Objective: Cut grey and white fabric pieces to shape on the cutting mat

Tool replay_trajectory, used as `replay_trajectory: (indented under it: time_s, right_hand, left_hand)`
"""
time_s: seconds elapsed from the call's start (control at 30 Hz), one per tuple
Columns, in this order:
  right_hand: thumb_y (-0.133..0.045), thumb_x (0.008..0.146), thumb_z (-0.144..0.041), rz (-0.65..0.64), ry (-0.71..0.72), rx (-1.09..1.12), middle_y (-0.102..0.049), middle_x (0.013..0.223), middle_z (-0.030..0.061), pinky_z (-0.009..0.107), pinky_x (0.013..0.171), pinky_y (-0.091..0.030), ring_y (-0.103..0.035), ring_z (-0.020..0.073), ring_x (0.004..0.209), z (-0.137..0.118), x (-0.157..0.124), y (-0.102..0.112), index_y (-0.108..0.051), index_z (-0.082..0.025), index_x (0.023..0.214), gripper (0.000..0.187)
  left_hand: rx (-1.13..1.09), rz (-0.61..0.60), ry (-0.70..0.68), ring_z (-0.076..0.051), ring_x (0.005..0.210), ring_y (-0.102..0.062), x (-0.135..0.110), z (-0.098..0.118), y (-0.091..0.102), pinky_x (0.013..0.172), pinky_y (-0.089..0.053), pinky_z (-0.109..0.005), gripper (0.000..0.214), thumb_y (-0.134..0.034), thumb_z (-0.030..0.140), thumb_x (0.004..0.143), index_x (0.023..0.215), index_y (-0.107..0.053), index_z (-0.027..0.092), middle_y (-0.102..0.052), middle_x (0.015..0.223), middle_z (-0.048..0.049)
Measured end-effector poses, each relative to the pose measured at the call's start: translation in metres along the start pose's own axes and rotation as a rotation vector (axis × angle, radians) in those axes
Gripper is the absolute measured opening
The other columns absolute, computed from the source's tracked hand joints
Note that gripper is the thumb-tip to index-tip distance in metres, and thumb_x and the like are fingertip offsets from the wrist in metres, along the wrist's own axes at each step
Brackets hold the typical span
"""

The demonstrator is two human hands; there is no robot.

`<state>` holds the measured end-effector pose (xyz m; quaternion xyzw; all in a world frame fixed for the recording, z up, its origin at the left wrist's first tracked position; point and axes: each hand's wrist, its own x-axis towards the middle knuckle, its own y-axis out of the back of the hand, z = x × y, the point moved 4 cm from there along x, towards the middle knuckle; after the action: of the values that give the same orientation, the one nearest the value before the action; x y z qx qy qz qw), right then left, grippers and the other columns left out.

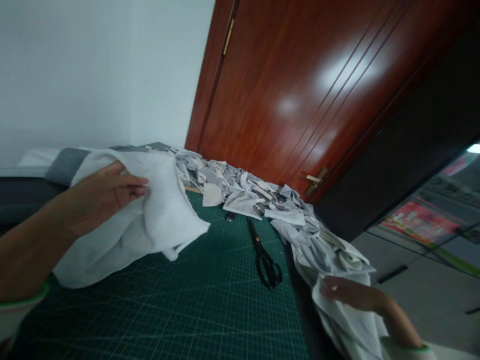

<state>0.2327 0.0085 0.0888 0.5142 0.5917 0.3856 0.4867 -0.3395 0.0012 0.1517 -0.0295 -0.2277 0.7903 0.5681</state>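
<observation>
A large piece of white fabric (161,200) hangs in folds from my left hand (107,192). The fingers of that hand are pinched together on it, and its lower edge hangs over the green cutting mat (202,310). At the lower right, my right hand (354,294) is closed on a pale piece of fabric (356,325) along the table's right edge; its fingertips are slightly blurred. Between the two hands, black-handled scissors (268,267) lie on the mat, pointing away from me.
Many white and grey fabric scraps (243,192) are heaped along the far edge and down the right side. A small dark object (230,216) lies by the scraps. Beyond stand a white wall (93,75), a brown wooden door (262,90) and a glass-fronted cabinet (431,230).
</observation>
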Motion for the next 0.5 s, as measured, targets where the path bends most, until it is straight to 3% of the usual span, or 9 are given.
replay_trajectory:
  time_s: [0.07, 0.13, 0.2, 0.23, 0.3, 0.37, 0.43, 0.5]
  right_hand:
    - [-0.058, 0.075, -0.051, -0.083, 0.111, -0.018, -0.078, 0.102, 0.0119, 0.040, 0.097, -0.054, -0.072, 0.0306, 0.098, -0.021, 0.017, 0.009, -0.076, -0.026, 0.090, 0.034]
    - [-0.049, 0.083, -0.051, -0.065, 0.190, -0.054, -0.075, 0.110, 0.0156, 0.045, 0.102, -0.049, -0.070, 0.0317, 0.103, -0.055, 0.045, 0.024, -0.071, -0.018, 0.112, 0.049]
    - [-0.051, 0.087, -0.044, -0.014, 0.277, -0.095, -0.067, 0.131, 0.0170, 0.044, 0.107, -0.044, -0.063, 0.0301, 0.119, -0.103, 0.081, 0.032, -0.057, -0.014, 0.135, 0.056]
    - [-0.054, 0.088, -0.040, 0.030, 0.318, -0.119, -0.057, 0.144, 0.0171, 0.043, 0.113, -0.037, -0.052, 0.0293, 0.133, -0.131, 0.099, 0.031, -0.051, -0.015, 0.142, 0.059]
    - [-0.061, 0.088, -0.036, 0.064, 0.373, -0.143, -0.041, 0.158, 0.0137, 0.042, 0.119, -0.027, -0.035, 0.0270, 0.147, -0.187, 0.135, 0.016, -0.040, -0.021, 0.151, 0.068]
    - [-0.068, 0.085, -0.045, 0.078, 0.381, -0.158, -0.025, 0.165, 0.0150, 0.046, 0.120, -0.024, -0.019, 0.0305, 0.153, -0.235, 0.166, -0.010, -0.030, -0.025, 0.156, 0.083]
    - [-0.075, 0.078, -0.053, 0.049, 0.382, -0.169, -0.027, 0.164, 0.0163, 0.050, 0.115, -0.032, -0.023, 0.0359, 0.151, -0.269, 0.190, -0.038, -0.032, -0.027, 0.155, 0.092]
    - [-0.072, 0.083, -0.055, 0.063, 0.390, -0.166, -0.042, 0.156, 0.0156, 0.052, 0.111, -0.038, -0.038, 0.0356, 0.144, -0.287, 0.208, -0.057, -0.044, -0.026, 0.149, 0.077]
  left_hand:
    - [-0.025, 0.080, -0.019, -0.010, 0.057, -0.054, 0.001, 0.004, 0.005, 0.049, -0.051, -0.013, 0.022, -0.064, -0.002, 0.065, 0.059, -0.057, 0.019, -0.060, 0.063, 0.0026]
    - [-0.028, 0.164, -0.011, -0.009, 0.052, -0.052, 0.000, 0.007, 0.007, 0.048, -0.049, -0.014, 0.029, -0.061, -0.003, 0.068, 0.051, -0.051, 0.019, -0.054, 0.055, 0.0029]
    - [-0.033, 0.220, 0.021, -0.008, 0.051, -0.051, -0.001, 0.007, 0.007, 0.049, -0.048, -0.014, 0.031, -0.059, -0.003, 0.069, 0.049, -0.050, 0.019, -0.052, 0.053, 0.0028]
    - [-0.034, 0.231, 0.033, -0.008, 0.051, -0.051, -0.002, 0.006, 0.007, 0.049, -0.048, -0.014, 0.030, -0.059, -0.003, 0.069, 0.050, -0.051, 0.019, -0.053, 0.053, 0.0028]
    - [-0.026, 0.229, 0.037, -0.009, 0.052, -0.050, -0.001, 0.003, 0.010, 0.050, -0.048, -0.015, 0.027, -0.061, -0.002, 0.067, 0.051, -0.052, 0.019, -0.053, 0.054, 0.0036]
    - [-0.015, 0.229, 0.027, -0.009, 0.052, -0.050, 0.001, -0.004, 0.016, 0.050, -0.048, -0.016, 0.024, -0.065, 0.001, 0.064, 0.053, -0.053, 0.019, -0.053, 0.056, 0.0044]
    - [0.007, 0.228, 0.019, -0.010, 0.054, -0.051, 0.004, -0.012, 0.024, 0.050, -0.048, -0.017, 0.020, -0.069, 0.004, 0.060, 0.058, -0.057, 0.020, -0.055, 0.060, 0.0042]
    - [0.037, 0.223, 0.009, -0.012, 0.057, -0.053, 0.006, -0.020, 0.032, 0.051, -0.048, -0.018, 0.019, -0.075, 0.008, 0.056, 0.063, -0.063, 0.021, -0.058, 0.065, 0.0035]
